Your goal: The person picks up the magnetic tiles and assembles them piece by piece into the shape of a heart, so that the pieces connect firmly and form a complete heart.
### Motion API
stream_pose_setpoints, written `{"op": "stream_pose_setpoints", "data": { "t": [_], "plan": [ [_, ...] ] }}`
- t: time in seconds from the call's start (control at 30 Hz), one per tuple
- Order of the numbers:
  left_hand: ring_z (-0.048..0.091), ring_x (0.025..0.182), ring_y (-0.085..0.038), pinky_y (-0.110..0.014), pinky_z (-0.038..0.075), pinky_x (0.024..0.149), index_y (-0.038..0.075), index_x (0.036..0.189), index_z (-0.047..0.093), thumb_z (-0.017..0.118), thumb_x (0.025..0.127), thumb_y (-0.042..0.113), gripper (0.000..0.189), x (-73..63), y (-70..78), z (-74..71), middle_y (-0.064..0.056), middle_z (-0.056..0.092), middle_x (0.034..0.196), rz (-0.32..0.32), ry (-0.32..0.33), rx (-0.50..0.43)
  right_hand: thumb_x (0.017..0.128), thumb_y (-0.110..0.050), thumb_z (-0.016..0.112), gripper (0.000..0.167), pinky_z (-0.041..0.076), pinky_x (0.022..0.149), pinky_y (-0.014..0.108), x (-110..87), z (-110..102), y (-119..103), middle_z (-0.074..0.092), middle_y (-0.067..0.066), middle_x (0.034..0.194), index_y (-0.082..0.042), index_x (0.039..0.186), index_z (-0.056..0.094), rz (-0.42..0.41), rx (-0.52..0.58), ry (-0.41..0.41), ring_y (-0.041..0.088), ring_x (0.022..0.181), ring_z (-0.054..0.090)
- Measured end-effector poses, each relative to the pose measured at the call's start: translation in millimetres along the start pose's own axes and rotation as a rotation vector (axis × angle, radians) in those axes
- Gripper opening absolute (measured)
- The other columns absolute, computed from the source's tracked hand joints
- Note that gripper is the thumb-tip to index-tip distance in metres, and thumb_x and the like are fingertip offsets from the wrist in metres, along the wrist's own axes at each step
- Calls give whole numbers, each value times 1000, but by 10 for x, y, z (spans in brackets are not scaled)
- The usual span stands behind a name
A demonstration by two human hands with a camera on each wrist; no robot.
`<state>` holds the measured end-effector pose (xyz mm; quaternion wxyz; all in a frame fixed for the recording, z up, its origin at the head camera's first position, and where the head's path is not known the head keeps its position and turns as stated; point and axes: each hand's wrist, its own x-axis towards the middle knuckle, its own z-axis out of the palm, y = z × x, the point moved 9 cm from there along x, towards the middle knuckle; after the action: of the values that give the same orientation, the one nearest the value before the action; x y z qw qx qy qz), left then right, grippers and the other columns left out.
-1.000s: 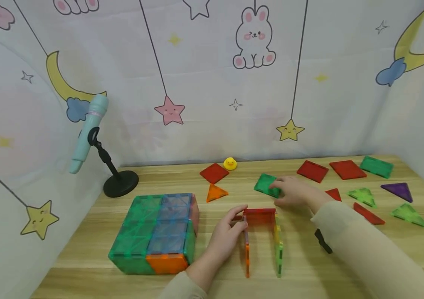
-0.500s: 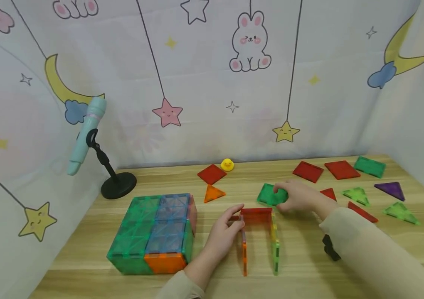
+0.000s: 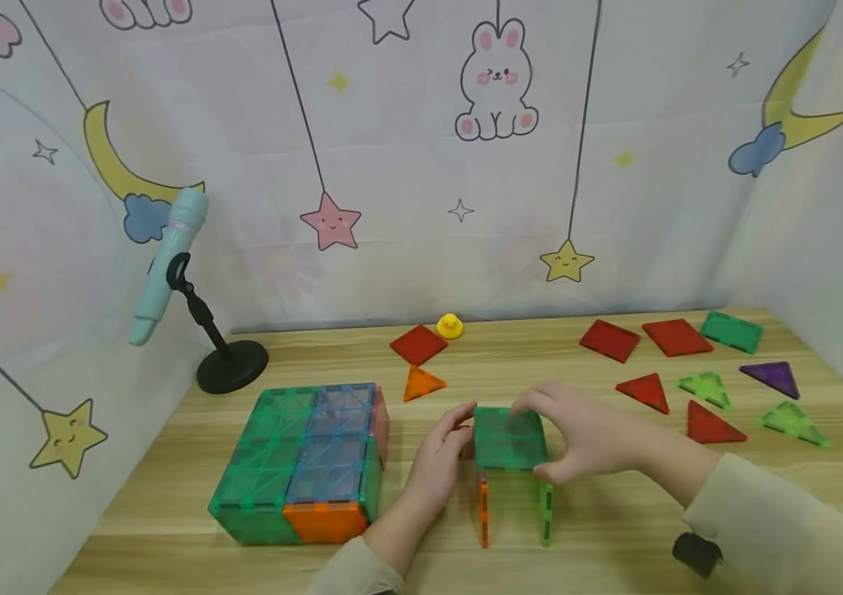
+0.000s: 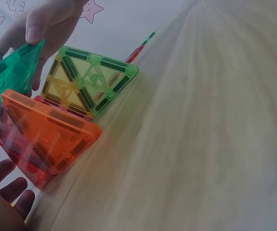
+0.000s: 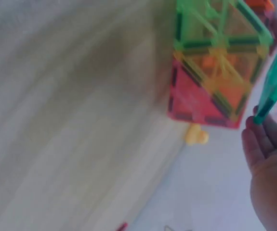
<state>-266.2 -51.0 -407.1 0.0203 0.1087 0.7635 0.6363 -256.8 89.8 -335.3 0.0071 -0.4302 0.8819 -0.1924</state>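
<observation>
Pinched by the right hand (image 3: 592, 431), the green magnetic tile (image 3: 509, 440) has swung over the upright tile walls (image 4: 56, 137) at lower centre, apparently roofing their gap. The left hand (image 3: 432, 467), fingers loose, lies beside them.

No words, numbers, brands or labels are legible.

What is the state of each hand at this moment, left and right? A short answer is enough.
Left hand: open, beside the upright tiles; contact unclear.
Right hand: holding a green tile.
</observation>
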Motion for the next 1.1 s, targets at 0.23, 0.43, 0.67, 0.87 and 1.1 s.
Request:
{"op": "stream_pose_setpoints", "data": {
  "t": [0.23, 0.43, 0.67, 0.87, 1.1],
  "plan": [
    [38, 130, -23, -48, 28, 105, 13, 136, 50, 35, 101, 24, 40, 18, -105, -4, -2, 47, 138, 7, -7, -32, 76, -28, 74, 63, 45, 90, 44, -72, 161, -94, 47, 5, 127, -10, 131, 48, -42, -64, 42, 23, 115, 45],
    [51, 115, -23, -45, 37, 98, 13, 134, 53, 44, 99, 20, 37, 39, -149, -6, -6, 58, 123, -12, 8, -18, 75, -26, 74, 69, 44, 90, 49, -101, 153, -86, 43, 9, 136, -10, 136, 44, -52, -62, 61, 29, 120, 42],
    [51, 113, -25, -45, 40, 94, 12, 133, 53, 45, 98, 18, 36, 48, -153, -18, -8, 57, 124, -8, 18, 25, 74, -22, 72, 71, 40, 93, 49, -64, 135, -116, 45, 6, 133, -8, 137, 43, -76, -77, 10, 27, 120, 42],
    [50, 116, -27, -48, 40, 95, 16, 133, 53, 51, 97, 32, 40, 30, -119, -1, -7, 53, 130, -1, -1, 72, 71, -15, 67, 75, 37, 97, 52, -58, 174, -74, 37, 9, 143, -7, 140, 39, 0, -25, -73, 31, 128, 35],
    [47, 118, -30, -51, 40, 93, 17, 133, 53, 53, 94, 39, 45, 51, -140, -25, -11, 51, 131, -26, 16, 102, 75, -16, 70, 80, 37, 98, 50, -115, 241, 67, 27, 13, 149, -4, 144, 31, 120, 96, -100, 30, 132, 30]
  ]
}}
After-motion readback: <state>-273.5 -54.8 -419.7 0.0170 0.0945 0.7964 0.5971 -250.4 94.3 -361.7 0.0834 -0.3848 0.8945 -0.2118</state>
